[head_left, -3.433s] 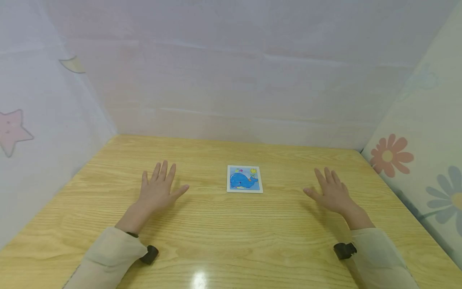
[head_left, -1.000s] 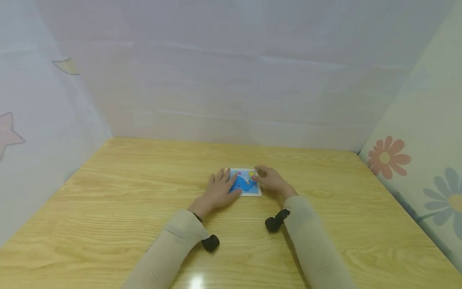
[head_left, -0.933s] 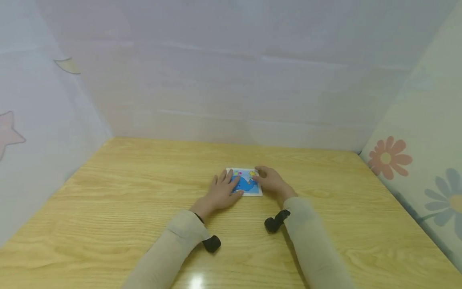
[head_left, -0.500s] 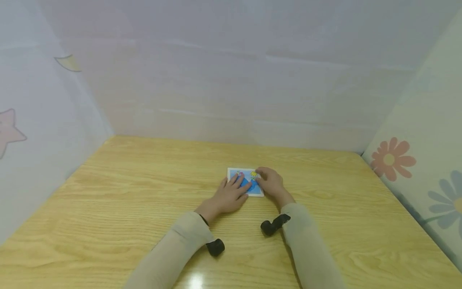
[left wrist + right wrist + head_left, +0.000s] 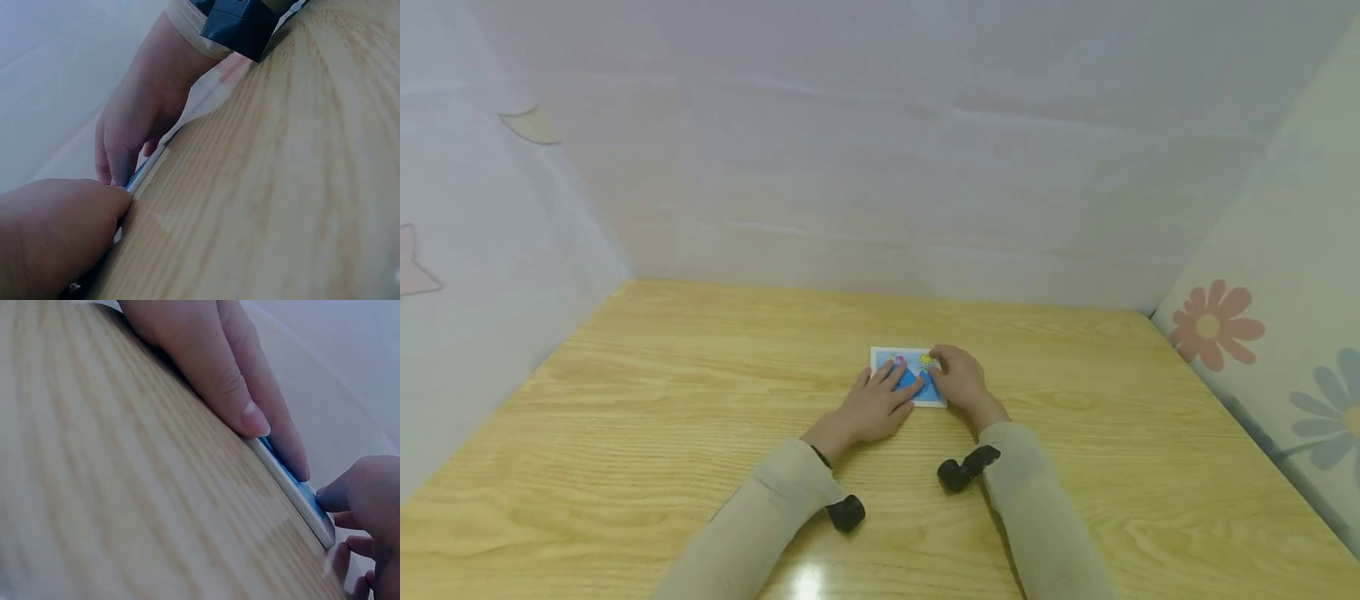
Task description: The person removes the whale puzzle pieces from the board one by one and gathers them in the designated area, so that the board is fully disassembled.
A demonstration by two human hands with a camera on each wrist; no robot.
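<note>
A square whale picture board point(image 5: 913, 362), blue with a white rim, lies flat on the wooden table. Over its lower left part my left hand point(image 5: 871, 410) lies with fingers spread and straight, covering much of the whale. My right hand point(image 5: 961, 379) grips the board's right side. In the right wrist view its thumb point(image 5: 337, 495) rests on the printed face, while the other fingers curl at the edge. There the left hand's thumb point(image 5: 253, 419) meets the near rim of the board. In the left wrist view the right hand point(image 5: 144, 106) stands beyond the left hand point(image 5: 56, 219).
The wooden table point(image 5: 700, 358) stretches around the board on all sides. A pale cloth backdrop point(image 5: 880, 167) rises behind it, with printed flowers point(image 5: 1207, 325) on the right. Dark wrist cameras point(image 5: 847, 513) hang at both cuffs.
Both hands have come in from either side onto the board. During the last second my left hand has slid a little right across the whale; the right hand has stayed at the edge.
</note>
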